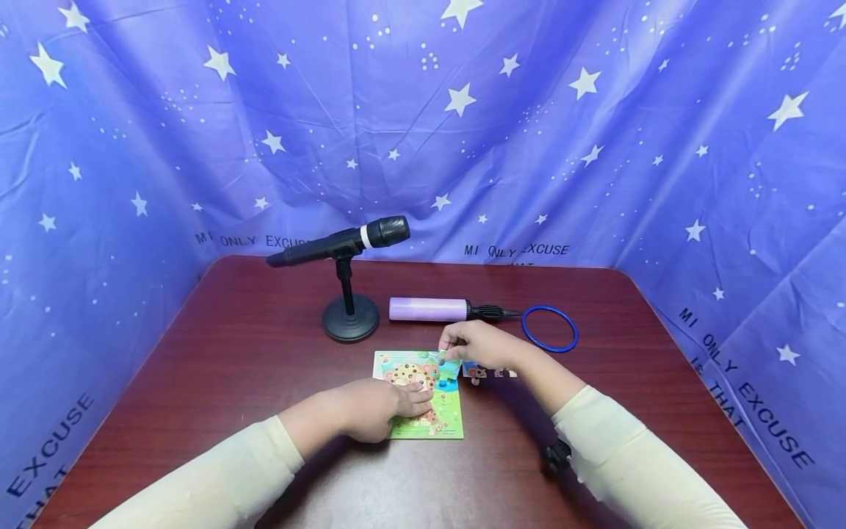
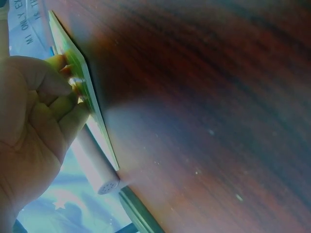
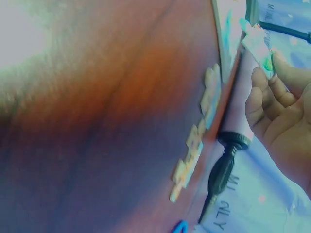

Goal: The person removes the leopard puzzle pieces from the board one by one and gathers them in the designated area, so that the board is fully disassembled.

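Observation:
A jigsaw puzzle board (image 1: pixel 449 428) with a spotted cartoon animal on green ground lies at the front middle of the table. My left hand (image 1: pixel 377 409) rests on it, its fingertips touching the picture and covering part of the animal. In the left wrist view, the fingers of my left hand (image 2: pixel 43 107) are loosely bent against the board (image 2: pixel 92 102). Over the board's upper right corner, my right hand (image 1: pixel 481 344) pinches a puzzle piece (image 3: pixel 257 46) between thumb and fingers. Several loose puzzle pieces (image 3: pixel 189 158) lie just right of the board, partly hidden under that hand in the head view.
Behind the board lies a lilac hand pump (image 1: pixel 429 308) with a black nozzle pointing right, towards a blue ring (image 1: pixel 551 348). A black microphone (image 1: pixel 324 247) sits on a round-based stand (image 1: pixel 350 323) at back left. Star-printed curtains (image 1: pixel 423 147) surround the table (image 1: pixel 264 323).

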The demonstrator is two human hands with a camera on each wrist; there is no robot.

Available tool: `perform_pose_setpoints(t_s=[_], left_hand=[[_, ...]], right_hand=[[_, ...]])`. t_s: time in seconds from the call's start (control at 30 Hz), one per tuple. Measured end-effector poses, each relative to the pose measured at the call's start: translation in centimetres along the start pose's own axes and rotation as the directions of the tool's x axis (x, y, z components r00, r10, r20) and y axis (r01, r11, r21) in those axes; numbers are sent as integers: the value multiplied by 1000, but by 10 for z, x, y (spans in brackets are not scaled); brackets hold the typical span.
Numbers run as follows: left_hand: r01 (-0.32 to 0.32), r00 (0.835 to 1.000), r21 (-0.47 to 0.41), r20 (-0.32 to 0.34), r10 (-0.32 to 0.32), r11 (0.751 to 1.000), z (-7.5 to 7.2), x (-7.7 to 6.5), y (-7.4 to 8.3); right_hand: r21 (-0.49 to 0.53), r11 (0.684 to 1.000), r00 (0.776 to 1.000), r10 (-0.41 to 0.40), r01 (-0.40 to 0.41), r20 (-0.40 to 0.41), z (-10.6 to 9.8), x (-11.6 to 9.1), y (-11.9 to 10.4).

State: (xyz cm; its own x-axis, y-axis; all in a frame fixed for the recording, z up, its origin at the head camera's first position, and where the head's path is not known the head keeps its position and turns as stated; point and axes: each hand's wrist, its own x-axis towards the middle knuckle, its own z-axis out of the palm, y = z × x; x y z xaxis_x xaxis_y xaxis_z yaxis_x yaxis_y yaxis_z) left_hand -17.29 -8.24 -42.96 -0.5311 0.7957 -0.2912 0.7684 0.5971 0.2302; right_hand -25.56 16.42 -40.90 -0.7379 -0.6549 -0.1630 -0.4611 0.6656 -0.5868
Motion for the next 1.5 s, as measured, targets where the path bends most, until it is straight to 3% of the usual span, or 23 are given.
perform_pose_setpoints(t_s=[0.1,0.37,0.67,1.0,1.5], left_hand=[[-2,1000,-3,2,2,1000,0,1,1],[13,1000,-20,-4,-13,1000,-1,-1,0],[4,1000,-27,-1,-4,1000,-2,0,0],[12,1000,-51,13,-11,999,-3,-1,0],[-4,1000,-46,-8,4,999,-1,-2,-2]], right_hand=[[30,1000,1000,4,-3,-17,-10,-6,5],[-2,998,996,61,-61,-71,-36,-25,23],[-64,985,986,159,-162,-57,-55,-53,50],[-66,977,979,204,-203,7,-57,-74,75],[-237,950,979,196,-203,-51,-43,-78,88]])
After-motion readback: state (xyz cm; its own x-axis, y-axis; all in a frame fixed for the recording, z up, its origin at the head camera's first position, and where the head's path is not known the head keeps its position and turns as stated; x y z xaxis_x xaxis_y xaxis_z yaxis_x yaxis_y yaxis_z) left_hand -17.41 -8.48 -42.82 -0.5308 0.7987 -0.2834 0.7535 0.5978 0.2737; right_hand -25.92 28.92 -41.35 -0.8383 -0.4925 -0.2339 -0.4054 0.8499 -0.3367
